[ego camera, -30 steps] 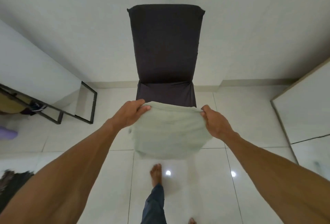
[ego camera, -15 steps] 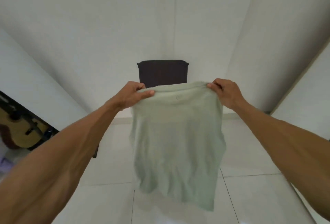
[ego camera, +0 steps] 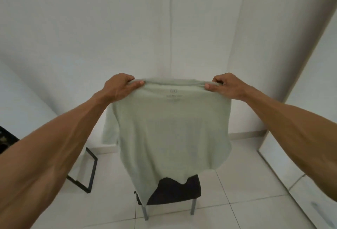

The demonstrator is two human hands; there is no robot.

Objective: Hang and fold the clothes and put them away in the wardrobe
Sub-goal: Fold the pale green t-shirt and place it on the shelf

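A pale green T-shirt (ego camera: 171,134) hangs open in front of me, held up by its shoulders. My left hand (ego camera: 119,87) pinches the left shoulder and my right hand (ego camera: 228,86) pinches the right one, both at the same height. A faint printed label shows just under the neckline. The shirt's hem reaches down over a dark chair (ego camera: 175,192) and hides most of it.
A white wall fills the background. A white wardrobe panel (ego camera: 299,155) stands at the right. A black metal frame (ego camera: 87,172) leans on the floor at the left, with dark items at the far left edge. The floor is white tile.
My hands have lifted the shirt higher and pulled its shoulders wider apart, so it now hangs fully spread. The view has tilted up toward the wall.
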